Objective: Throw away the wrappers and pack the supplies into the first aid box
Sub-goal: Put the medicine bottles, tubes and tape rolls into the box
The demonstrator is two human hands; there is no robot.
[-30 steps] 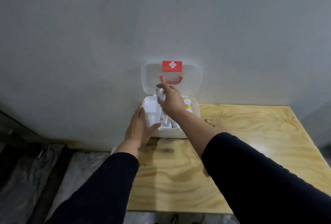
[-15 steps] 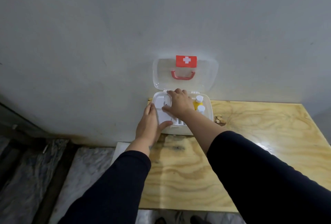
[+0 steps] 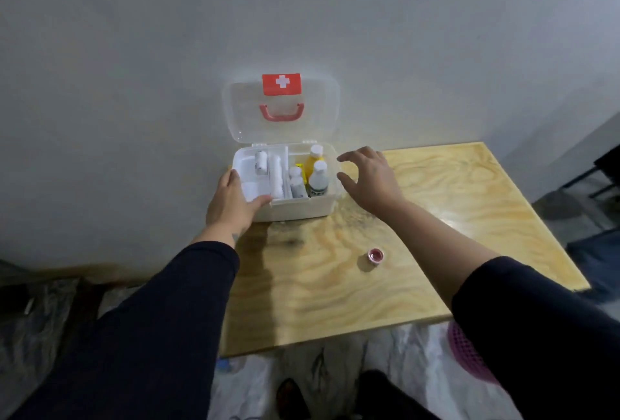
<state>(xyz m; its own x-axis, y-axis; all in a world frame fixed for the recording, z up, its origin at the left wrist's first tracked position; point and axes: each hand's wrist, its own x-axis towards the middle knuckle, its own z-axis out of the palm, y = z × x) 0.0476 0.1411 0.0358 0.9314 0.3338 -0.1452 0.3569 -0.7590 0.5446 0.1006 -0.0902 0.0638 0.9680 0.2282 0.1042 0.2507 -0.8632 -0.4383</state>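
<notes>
The white first aid box [image 3: 298, 209] stands open at the table's far left corner, its clear lid [image 3: 322, 117] with a red cross label leaning on the wall. Inside are white bandage rolls [image 3: 268, 168] on the left and small bottles [image 3: 317, 173], one yellow, on the right. My left hand [image 3: 233, 203] grips the box's front left corner, thumb on the rim. Just right of the box hovers my right hand [image 3: 370, 181], fingers spread and empty. A small pink tape roll [image 3: 375, 255] lies on the table nearer to me.
The light plywood table [image 3: 453, 204] meets the grey wall [image 3: 134, 67] at its far edge. A pink mesh basket [image 3: 468, 354] sits on the floor below the table's front right edge. Plastic sheeting [image 3: 40, 319] covers the floor at the left.
My right hand has put the white roll into the box, come out empty and moved to the right of it. My left hand has stayed on the box corner.
</notes>
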